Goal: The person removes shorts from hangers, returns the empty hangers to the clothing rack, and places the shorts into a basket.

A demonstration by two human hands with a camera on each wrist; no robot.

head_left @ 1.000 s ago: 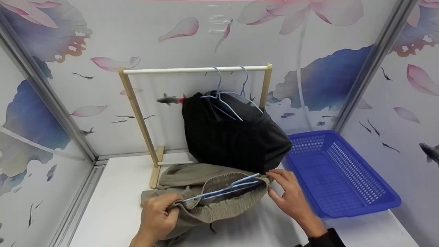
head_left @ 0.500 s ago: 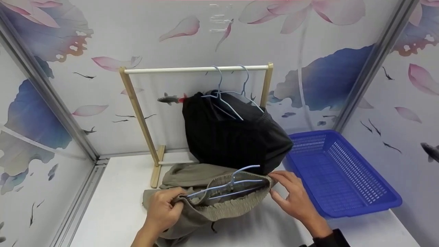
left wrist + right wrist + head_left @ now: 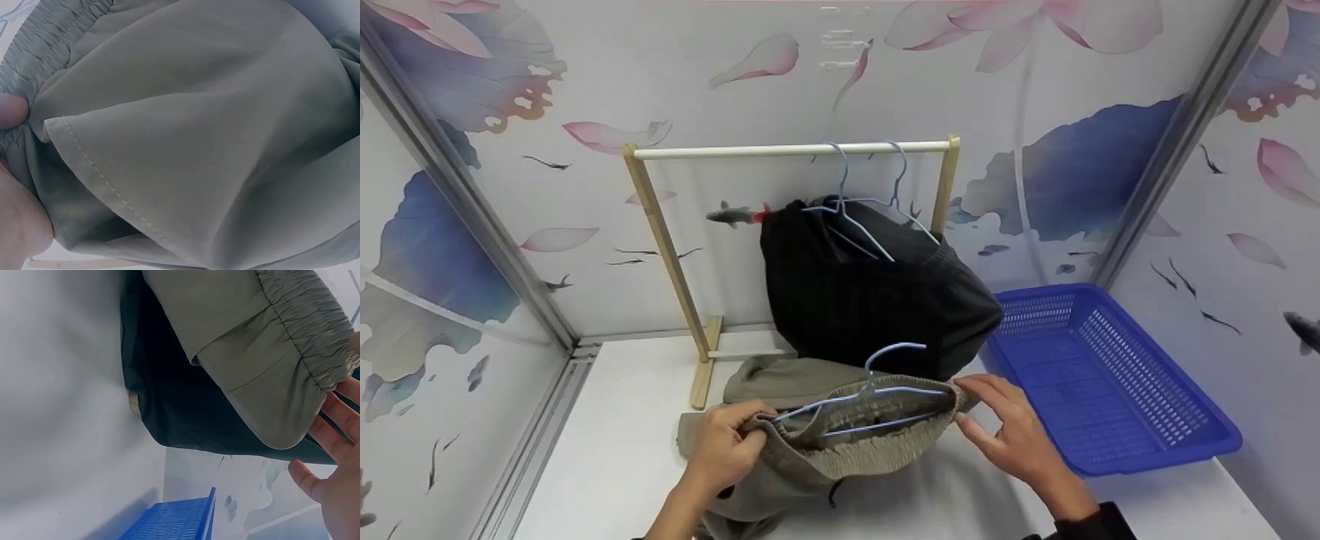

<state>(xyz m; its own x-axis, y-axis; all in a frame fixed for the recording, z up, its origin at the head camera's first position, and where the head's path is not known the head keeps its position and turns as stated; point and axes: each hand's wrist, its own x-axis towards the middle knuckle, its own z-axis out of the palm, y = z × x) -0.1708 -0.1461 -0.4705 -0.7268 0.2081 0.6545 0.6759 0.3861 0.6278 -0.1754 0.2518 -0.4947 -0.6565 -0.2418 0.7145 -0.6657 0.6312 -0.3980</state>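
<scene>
Grey-green pants (image 3: 892, 450) with a gathered elastic waistband lie bunched over the table, opening upward. A light blue hanger (image 3: 840, 401) sits inside the waistband, its hook rising above the cloth. At the left end of the waistband, my left hand (image 3: 731, 446) grips the fabric by the hanger's arm end. My right hand (image 3: 1005, 427) pinches the opposite end between thumb and finger; in the right wrist view its other fingers (image 3: 337, 416) stretch behind the cloth. The left wrist view is mostly filled by the pants (image 3: 169, 140), with part of the left hand (image 3: 19, 214) at its edge.
Behind the pants stands a small wooden rack (image 3: 664, 247) with a white rail (image 3: 735, 151). Black clothing (image 3: 862, 307) hangs there on two blue hangers (image 3: 844, 180). To the right is a blue perforated basket (image 3: 1117, 375). Printed panels (image 3: 780, 90) enclose the white table (image 3: 592, 450).
The hanger's hook has swung up from lying flat to standing above the waistband. Both hands have shifted slightly right with the pants, still gripping the waistband. The rack clothing stays put.
</scene>
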